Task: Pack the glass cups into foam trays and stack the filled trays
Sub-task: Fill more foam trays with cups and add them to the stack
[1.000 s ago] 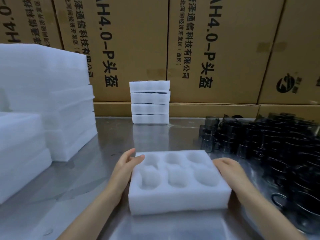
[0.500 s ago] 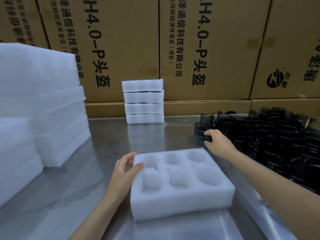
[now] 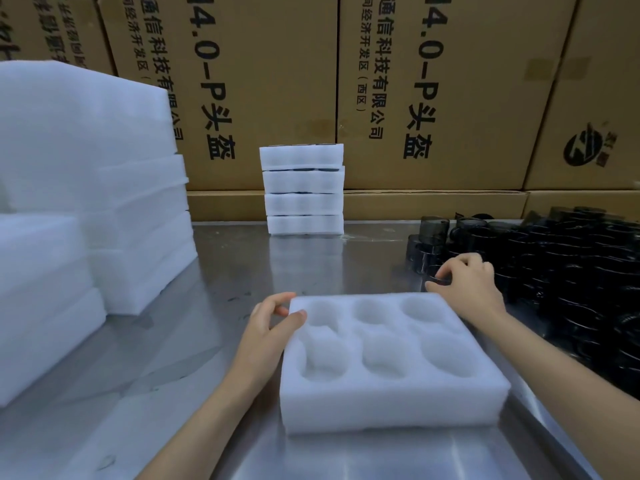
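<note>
Empty six-pocket tray staged, first cup being picked.

Foam tray (image 3: pixel 391 362) sits near the front edge of the surface (image 3: pixel 214 341), all pockets empty. Left hand (image 3: pixel 266 327) pinches its far-left corner, thumb on top, fingers (image 3: pixel 273 301) curled behind. Right hand (image 3: pixel 467 285) is at the near edge of the dark glass cups (image 3: pixel 561 271) massed along the right edge, fingers curled round one cup's rim; grip partly hidden. Four filled trays (image 3: pixel 304 190) stacked at the back edge; spare foam (image 3: pixel 86 188) at the left. Judgement: cups rigid, smooth, slippery, chip-prone when knocked together, so take by wall or rim, lift straight. Foam is light and soft, slides easily; hold by edges.
</note>
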`<state>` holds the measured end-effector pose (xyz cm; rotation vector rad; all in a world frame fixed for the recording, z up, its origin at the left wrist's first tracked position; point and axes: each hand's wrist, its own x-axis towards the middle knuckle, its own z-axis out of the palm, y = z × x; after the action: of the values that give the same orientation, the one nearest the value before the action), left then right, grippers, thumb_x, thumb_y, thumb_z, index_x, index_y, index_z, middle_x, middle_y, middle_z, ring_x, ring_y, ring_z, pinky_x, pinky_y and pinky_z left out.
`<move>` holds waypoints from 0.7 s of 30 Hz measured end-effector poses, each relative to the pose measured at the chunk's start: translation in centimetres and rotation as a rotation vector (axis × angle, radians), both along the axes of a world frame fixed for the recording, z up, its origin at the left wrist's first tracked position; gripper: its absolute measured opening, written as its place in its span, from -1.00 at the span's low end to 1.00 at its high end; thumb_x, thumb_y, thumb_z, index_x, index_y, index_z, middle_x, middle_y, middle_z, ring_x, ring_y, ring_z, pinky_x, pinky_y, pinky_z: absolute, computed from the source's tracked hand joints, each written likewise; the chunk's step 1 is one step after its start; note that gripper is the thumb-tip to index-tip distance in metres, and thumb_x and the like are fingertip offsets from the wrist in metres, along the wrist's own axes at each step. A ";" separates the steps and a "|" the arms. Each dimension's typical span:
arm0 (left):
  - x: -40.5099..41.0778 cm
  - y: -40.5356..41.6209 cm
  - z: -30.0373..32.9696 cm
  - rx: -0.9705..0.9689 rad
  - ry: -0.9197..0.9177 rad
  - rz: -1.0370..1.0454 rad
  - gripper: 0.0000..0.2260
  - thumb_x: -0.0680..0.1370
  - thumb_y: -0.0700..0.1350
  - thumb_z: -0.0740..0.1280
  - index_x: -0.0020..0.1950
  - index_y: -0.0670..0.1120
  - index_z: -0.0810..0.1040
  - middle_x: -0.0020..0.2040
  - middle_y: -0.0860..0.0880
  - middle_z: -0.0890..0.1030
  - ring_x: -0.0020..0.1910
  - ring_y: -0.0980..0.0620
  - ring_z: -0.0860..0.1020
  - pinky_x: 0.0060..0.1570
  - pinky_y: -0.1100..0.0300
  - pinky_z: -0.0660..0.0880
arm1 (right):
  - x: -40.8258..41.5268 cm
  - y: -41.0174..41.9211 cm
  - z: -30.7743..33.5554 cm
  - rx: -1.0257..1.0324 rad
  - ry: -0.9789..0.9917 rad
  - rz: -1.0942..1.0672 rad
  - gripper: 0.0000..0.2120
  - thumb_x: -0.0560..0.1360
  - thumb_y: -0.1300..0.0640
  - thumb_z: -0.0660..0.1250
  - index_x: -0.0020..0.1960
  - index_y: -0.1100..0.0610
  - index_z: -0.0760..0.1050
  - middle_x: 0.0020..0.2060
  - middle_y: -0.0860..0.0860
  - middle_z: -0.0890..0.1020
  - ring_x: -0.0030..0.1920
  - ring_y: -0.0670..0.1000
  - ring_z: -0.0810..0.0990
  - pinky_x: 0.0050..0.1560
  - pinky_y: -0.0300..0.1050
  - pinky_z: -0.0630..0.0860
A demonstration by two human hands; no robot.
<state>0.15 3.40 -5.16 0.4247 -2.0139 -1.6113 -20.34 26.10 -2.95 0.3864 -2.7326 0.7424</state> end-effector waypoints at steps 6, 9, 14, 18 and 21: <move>-0.3 0.0 0.0 -0.015 0.002 0.011 -0.84 0.54 -0.15 0.33 0.10 0.01 0.55 0.12 -0.11 0.49 0.14 -0.04 0.51 0.19 -0.01 0.45 | -0.8 0.8 -0.5 -0.132 -0.190 -0.016 -0.34 0.35 -0.14 0.47 0.29 0.13 0.29 0.14 0.09 0.48 0.23 0.16 0.40 0.08 0.07 0.47; -0.4 0.0 -0.2 -0.054 0.005 0.037 -0.86 0.54 -0.15 0.32 0.06 0.05 0.53 0.09 0.00 0.48 0.10 0.08 0.49 0.09 0.17 0.44 | -0.6 0.7 0.1 -0.091 -0.187 -0.057 -0.23 0.33 -0.18 0.47 0.40 0.13 0.28 0.26 0.14 0.44 0.17 0.18 0.49 0.06 0.03 0.50; -0.6 0.0 -0.2 -0.037 0.006 0.046 -0.89 0.54 -0.13 0.29 0.00 0.08 0.52 0.09 0.08 0.46 0.08 0.14 0.49 0.09 0.15 0.44 | 2.1 -0.4 3.5 -0.330 0.069 0.003 -0.48 0.31 -0.18 0.46 0.08 0.04 0.32 0.00 -0.01 0.52 -0.07 0.07 0.49 -0.19 -0.05 0.41; -0.7 0.3 -0.3 0.039 0.022 0.042 -0.92 0.54 -0.10 0.29 -0.01 0.05 0.54 0.05 0.04 0.59 0.02 0.02 0.57 0.02 0.07 0.50 | 7.0 -3.4 7.2 -0.444 0.090 0.244 -0.47 0.22 -0.38 0.35 0.02 -0.05 0.40 -0.16 -0.23 0.53 -0.13 -0.13 0.53 -0.17 -0.12 0.44; -0.8 0.2 -0.2 0.050 0.038 0.046 -0.92 0.56 -0.11 0.27 0.01 0.03 0.53 0.01 0.06 0.61 -0.02 0.06 0.58 -0.02 0.11 0.49 | 10.4 -6.4 7.0 -0.344 0.031 0.426 -0.48 0.18 -0.42 0.32 -0.04 -0.09 0.45 -0.17 -0.17 0.60 -0.18 -0.15 0.59 -0.17 -0.11 0.55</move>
<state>-0.65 3.65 -5.38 0.4522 -1.9261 -1.6325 -9.97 19.69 4.04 0.9001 -2.4474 1.2752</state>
